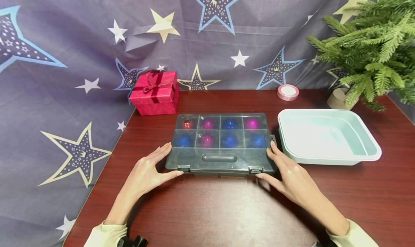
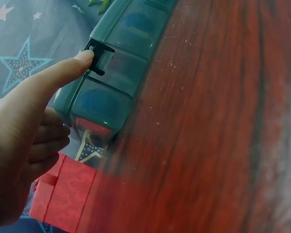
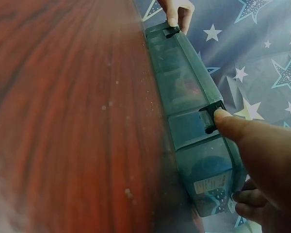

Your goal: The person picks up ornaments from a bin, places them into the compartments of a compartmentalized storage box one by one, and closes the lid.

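A dark translucent compartment case (image 1: 219,157) with a moulded handle lies on the table, its lid down. Shiny baubles in red, pink and blue show through its lid, among them a blue bauble (image 1: 230,123) and a pink bauble (image 1: 252,123). At the case's left front corner, my left hand (image 1: 147,169) grips it, the thumb on the black left latch (image 2: 98,57) and the fingers along the side. My right hand (image 1: 293,176) holds the opposite corner the same way, its thumb on the right latch (image 3: 211,117). Both latches look fastened.
Just right of the case stands a pale mint plastic tub (image 1: 330,160). A red gift box (image 1: 155,95) with a bow sits at the back left. Behind the tub are a pink ribbon roll (image 1: 288,92) and a small artificial fir tree (image 1: 373,56). Star-patterned cloth (image 1: 97,30) hangs behind.
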A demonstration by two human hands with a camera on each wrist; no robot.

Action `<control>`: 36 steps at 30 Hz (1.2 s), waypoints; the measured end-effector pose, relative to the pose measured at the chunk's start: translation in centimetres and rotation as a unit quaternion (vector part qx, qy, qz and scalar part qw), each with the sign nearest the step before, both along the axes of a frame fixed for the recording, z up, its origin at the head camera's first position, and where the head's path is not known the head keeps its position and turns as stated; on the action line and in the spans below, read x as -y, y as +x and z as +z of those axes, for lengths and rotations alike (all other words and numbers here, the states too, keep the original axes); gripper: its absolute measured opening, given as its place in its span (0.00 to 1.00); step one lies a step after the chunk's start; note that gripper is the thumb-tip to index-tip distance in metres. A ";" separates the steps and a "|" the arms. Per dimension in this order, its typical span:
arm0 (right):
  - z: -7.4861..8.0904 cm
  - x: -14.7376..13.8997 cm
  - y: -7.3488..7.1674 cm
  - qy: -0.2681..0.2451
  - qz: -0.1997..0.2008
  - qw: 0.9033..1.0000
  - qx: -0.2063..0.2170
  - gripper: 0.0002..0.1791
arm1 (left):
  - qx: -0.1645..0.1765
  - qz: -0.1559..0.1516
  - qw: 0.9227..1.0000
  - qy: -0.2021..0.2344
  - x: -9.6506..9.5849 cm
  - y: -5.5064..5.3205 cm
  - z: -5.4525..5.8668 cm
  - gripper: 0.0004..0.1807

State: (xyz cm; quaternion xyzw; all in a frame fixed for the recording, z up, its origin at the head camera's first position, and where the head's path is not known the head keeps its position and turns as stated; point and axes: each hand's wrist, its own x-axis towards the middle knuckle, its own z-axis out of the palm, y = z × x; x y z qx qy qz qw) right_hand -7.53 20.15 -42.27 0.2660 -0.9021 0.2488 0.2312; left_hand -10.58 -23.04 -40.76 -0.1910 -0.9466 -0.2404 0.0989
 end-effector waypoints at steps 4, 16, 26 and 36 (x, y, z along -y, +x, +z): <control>0.0 0.0 0.1 -0.020 -0.015 0.999 0.020 0.42 | 0.002 0.000 1.000 -0.001 -0.1 0.0 0.1 0.52; -0.2 0.1 0.2 -0.049 -0.038 0.998 0.030 0.40 | -0.006 -0.003 1.000 -0.023 -0.5 0.1 0.6 0.50; -0.4 0.3 -0.1 -0.073 -0.029 0.997 -0.002 0.38 | 0.001 0.005 1.000 -0.019 -0.4 0.2 0.8 0.49; -0.2 0.6 0.1 -0.071 -0.049 0.996 0.013 0.38 | 0.010 0.000 1.000 0.001 -0.1 -0.2 0.9 0.49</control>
